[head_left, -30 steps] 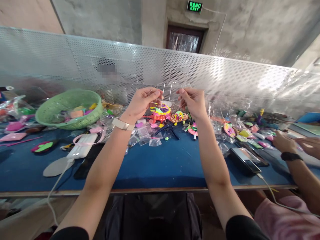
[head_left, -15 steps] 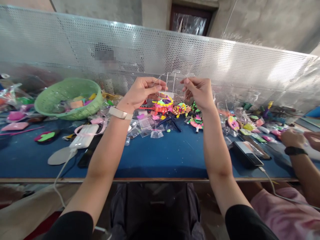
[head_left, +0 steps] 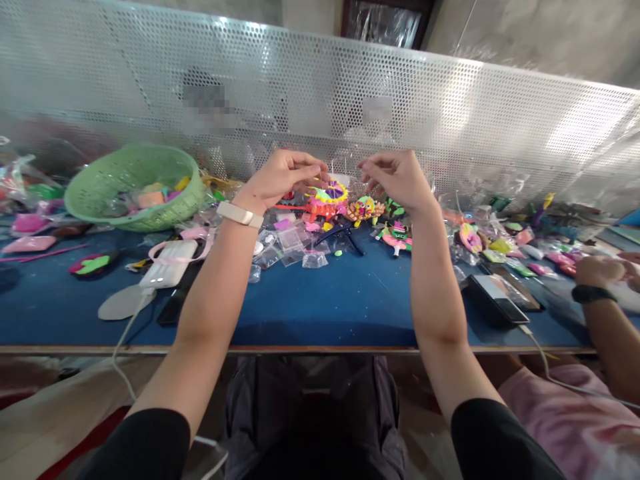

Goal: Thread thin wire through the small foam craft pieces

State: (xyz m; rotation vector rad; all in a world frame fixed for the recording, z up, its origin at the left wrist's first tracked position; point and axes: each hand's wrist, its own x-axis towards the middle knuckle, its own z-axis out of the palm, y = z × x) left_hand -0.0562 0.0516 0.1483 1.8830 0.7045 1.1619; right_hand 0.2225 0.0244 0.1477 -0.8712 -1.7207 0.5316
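My left hand (head_left: 287,179), with a pale band on its wrist, is raised over the back of the blue table. Its thumb and forefinger are closed together; what they pinch is too fine to make out. Level with it, my right hand (head_left: 395,177) also has thumb and finger together, its hold unclear. Thin white upright sticks show between the hands, near my left fingertips. Below stand a red-and-orange clay figure (head_left: 321,209) with a purple-and-yellow ruffled disc (head_left: 336,192) and a brown clay figure with a yellow face (head_left: 365,210). A green-and-pink clay figure (head_left: 397,235) lies below my right hand.
A green basket (head_left: 100,212) stands at left, near a white power bank (head_left: 173,263). Small clear bags (head_left: 293,240) and dark blue tool-like handles (head_left: 353,239) lie in the middle. At right are a black box-like device (head_left: 495,300) and a co-worker's hand (head_left: 597,272). Behind runs a perforated metal screen (head_left: 310,87).
The view has tilted slightly downward. Both hands sit a little lower over the clay figures, their fingers still together. The co-worker's hand at right has shifted slightly.
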